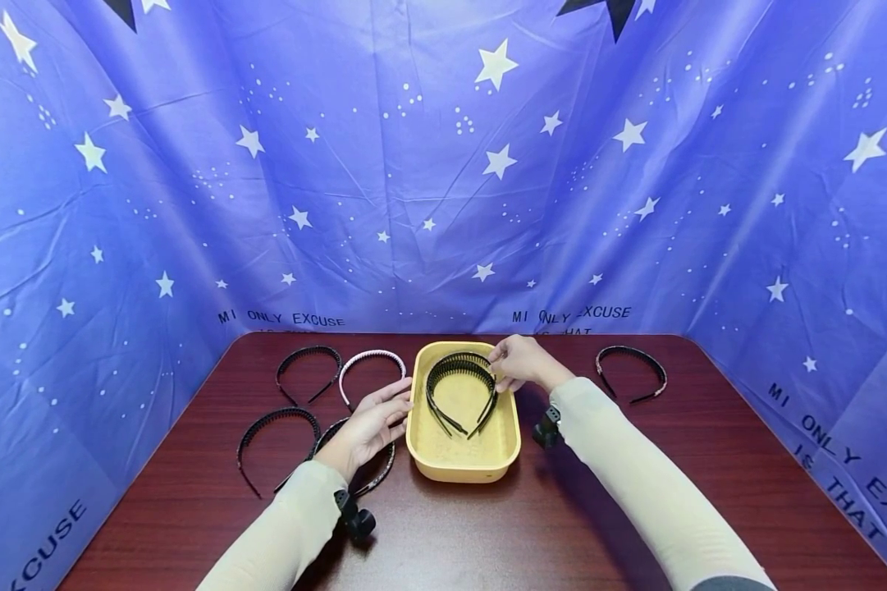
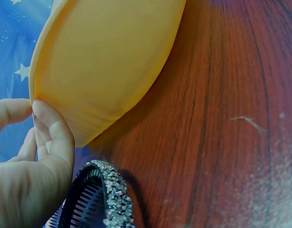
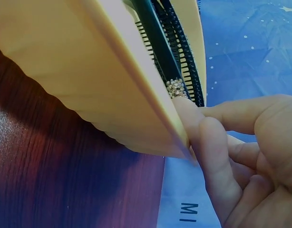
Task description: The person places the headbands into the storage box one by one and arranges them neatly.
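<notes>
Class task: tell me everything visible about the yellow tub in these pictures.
The yellow tub is open-topped and oblong, with rounded corners and smooth-looking walls, probably plastic. A small dark mark shows on its near wall. It sits upright on the dark red table, longer sides running near to far. Black toothed headbands are inside, arches toward the far end. The left hand touches its left side; the right hand is at its right rim, pinching one of these headbands.
</notes>
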A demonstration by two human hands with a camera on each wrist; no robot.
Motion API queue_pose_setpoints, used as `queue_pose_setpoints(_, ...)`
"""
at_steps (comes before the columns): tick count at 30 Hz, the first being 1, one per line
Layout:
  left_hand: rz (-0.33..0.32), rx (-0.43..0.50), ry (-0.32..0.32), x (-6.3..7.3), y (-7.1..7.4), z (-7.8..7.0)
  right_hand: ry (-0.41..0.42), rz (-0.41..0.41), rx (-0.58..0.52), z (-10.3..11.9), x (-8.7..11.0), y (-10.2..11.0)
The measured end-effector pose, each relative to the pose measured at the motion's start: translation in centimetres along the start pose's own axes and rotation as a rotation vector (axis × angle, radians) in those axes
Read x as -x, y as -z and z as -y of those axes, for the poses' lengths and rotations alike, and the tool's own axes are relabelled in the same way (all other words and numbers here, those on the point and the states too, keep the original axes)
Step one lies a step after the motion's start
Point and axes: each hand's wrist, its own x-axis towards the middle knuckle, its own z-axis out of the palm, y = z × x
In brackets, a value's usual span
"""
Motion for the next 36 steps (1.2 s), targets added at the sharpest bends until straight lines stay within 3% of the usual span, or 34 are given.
queue_pose_setpoints(20,-0.019,0.012,-0.007,-0.03,-0.03,0.25,0.012,-0.059,0.145,0.13,-0.84,-0.54)
queue_pose_setpoints(36,-0.019,0.009,0.01,0.09,-0.17,0.03,0.027,-0.108,0.073,-0.28,-0.69,-0.85)
